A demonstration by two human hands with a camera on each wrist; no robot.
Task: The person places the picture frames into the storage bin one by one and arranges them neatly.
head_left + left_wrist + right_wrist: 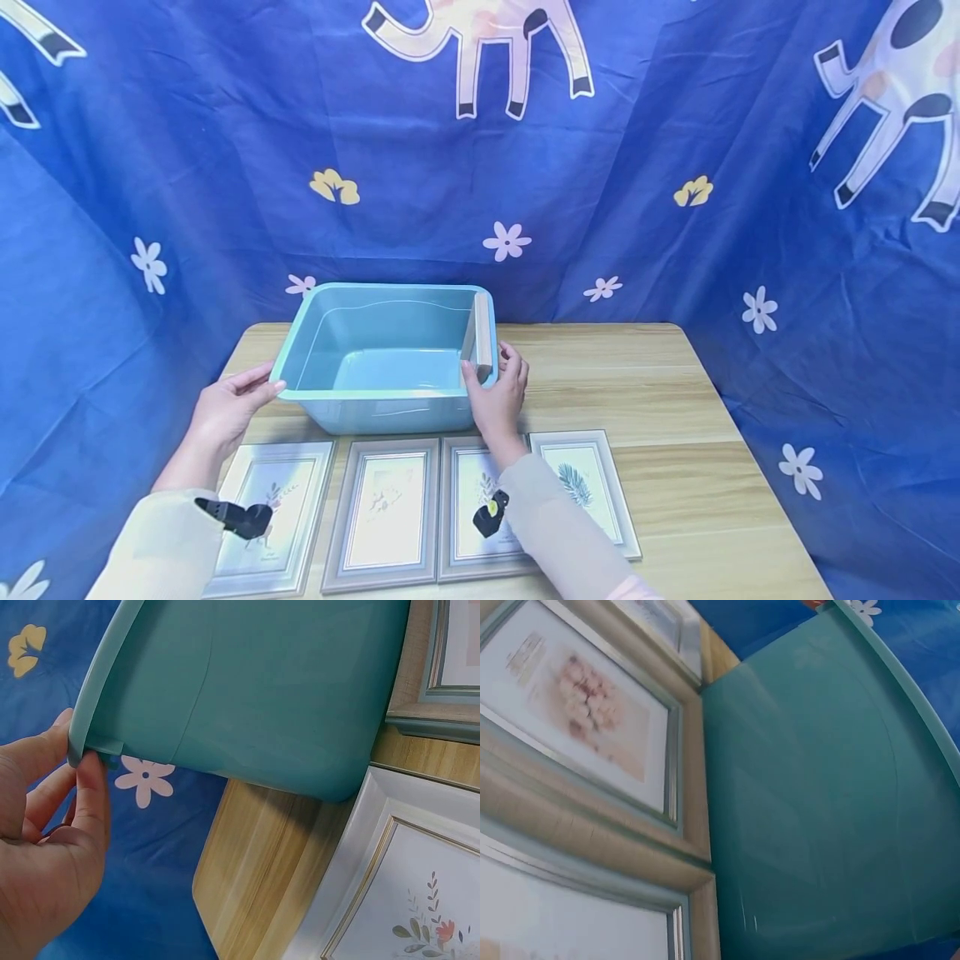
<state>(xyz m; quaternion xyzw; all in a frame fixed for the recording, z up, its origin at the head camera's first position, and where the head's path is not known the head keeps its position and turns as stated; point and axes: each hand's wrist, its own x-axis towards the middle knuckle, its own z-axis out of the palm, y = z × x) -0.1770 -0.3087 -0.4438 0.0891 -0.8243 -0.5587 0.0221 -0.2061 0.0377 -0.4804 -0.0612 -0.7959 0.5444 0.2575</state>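
With our left hand [227,410] we pinch the basin [390,395]; our right hand [498,400] grips its right side, near one pale slab [483,333].

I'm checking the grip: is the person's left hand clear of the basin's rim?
No: in the left wrist view, the left hand pinches the basin at its rim.

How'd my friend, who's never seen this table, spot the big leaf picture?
On the pale wood-grained table, find the light-blue plastic basin. Just in front lie four pale rectangular picture frames in a row. Pick the frame at the right end: only there does one big, feathery blue-green leaf show.
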